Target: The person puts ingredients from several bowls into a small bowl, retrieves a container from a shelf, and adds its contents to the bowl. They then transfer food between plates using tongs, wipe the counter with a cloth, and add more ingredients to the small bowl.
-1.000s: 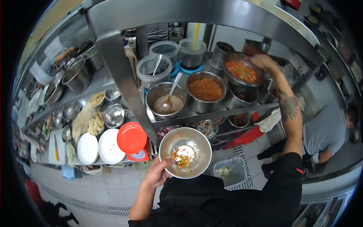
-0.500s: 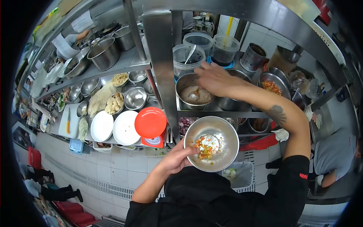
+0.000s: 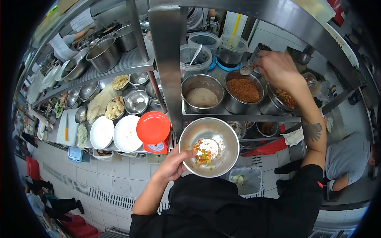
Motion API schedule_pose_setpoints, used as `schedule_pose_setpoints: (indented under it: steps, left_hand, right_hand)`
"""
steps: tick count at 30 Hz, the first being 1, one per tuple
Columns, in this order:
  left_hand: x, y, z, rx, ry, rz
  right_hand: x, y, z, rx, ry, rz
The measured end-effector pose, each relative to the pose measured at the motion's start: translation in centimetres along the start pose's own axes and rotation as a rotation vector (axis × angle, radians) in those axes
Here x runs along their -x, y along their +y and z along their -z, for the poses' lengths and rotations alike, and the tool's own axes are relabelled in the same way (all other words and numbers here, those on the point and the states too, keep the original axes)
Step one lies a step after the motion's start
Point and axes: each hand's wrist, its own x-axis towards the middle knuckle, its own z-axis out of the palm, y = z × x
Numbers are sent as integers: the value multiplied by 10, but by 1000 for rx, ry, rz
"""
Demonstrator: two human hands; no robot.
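My left hand (image 3: 171,163) grips the rim of a steel mixing bowl (image 3: 227,148), thumb inside. Diced orange and green vegetables (image 3: 204,154) lie in the bowl. Up over the shelf, my right hand (image 3: 279,69) is closed on a spoon (image 3: 247,70); its head hangs above the far rim of a pot of orange-brown crumbly food (image 3: 243,89). Left of that stands a pot of pale, powdery food (image 3: 201,97). Below my right wrist is a container of chopped orange and red vegetables (image 3: 286,97), partly hidden by another pot edge.
Clear plastic tubs (image 3: 230,47) stand behind the pots. A steel post (image 3: 166,59) rises left of them. A red plate on a scale (image 3: 153,127) and white plates (image 3: 102,133) line the left counter. A person in grey (image 3: 347,158) is at the right.
My right hand has moved right from the pale food's pot with the spoon, uncovering the pot of orange-brown food. The bowl in my left hand sits slightly further left in view.
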Motion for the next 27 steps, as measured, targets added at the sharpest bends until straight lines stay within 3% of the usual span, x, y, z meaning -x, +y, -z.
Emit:
schedule_pose_setpoints:
  steps: [3,5,9,11,17,19,21,22,25,27]
  left_hand:
    - [-16,10,-16,-104,-59,31]
    - [-29,14,-25,-122,-69,32]
    - [-51,19,-32,-115,-128,109]
    - [-53,20,-38,-114,-131,133]
    - [-51,21,-43,-56,-137,162]
    - [-52,21,-39,-41,-153,173]
    - [-53,21,-37,-22,-167,179]
    - [-54,21,-38,-25,-177,185]
    - [-52,23,-41,-22,-177,184]
    - [-48,20,-42,-15,-162,192]
  right_hand:
    - [5,1,-47,108,-66,-70]
    - [11,-7,-60,-37,-179,-114]
    - [31,-10,-59,-249,-88,8]
    - [38,-1,-65,-514,-180,-52]
    - [46,14,-25,-780,-155,-173]
    - [55,10,-8,-743,-92,-120]
    - [66,-2,-5,-745,11,64]
    - [69,-14,3,-691,-11,75]
    - [62,-30,-11,-219,250,-28]
    - [47,-22,-51,-165,141,-57]
